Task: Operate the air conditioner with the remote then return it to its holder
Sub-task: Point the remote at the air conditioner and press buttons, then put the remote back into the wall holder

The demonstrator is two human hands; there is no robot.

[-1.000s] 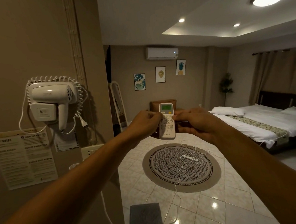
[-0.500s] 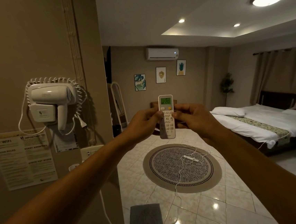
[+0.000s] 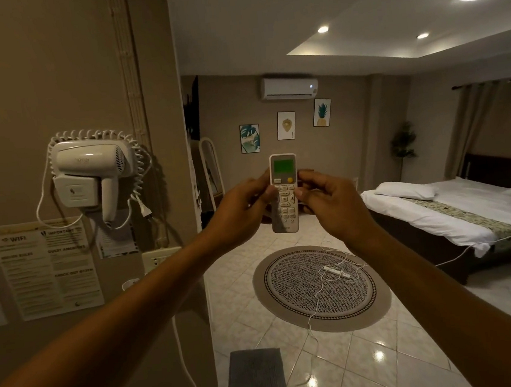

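Observation:
A white remote [image 3: 284, 196] with a lit green screen stands upright in front of me, held from both sides. My left hand [image 3: 240, 210] grips its left edge, thumb on the upper keys. My right hand [image 3: 332, 206] pinches its right edge, thumb near the keypad. The white air conditioner [image 3: 288, 87] hangs high on the far wall, above and behind the remote, with a small light on at its right end. No remote holder shows in the view.
A wall corner [image 3: 164, 171] stands close on my left, with a white hair dryer [image 3: 90, 175], notices and a socket. A round rug [image 3: 321, 287] with a white cable lies on the tiled floor. A bed [image 3: 456, 214] fills the right side; a grey mat [image 3: 256, 380] lies below.
Both hands have lifted the remote higher, from chest level towards the air conditioner. Its screen now sits clearly above my fingers.

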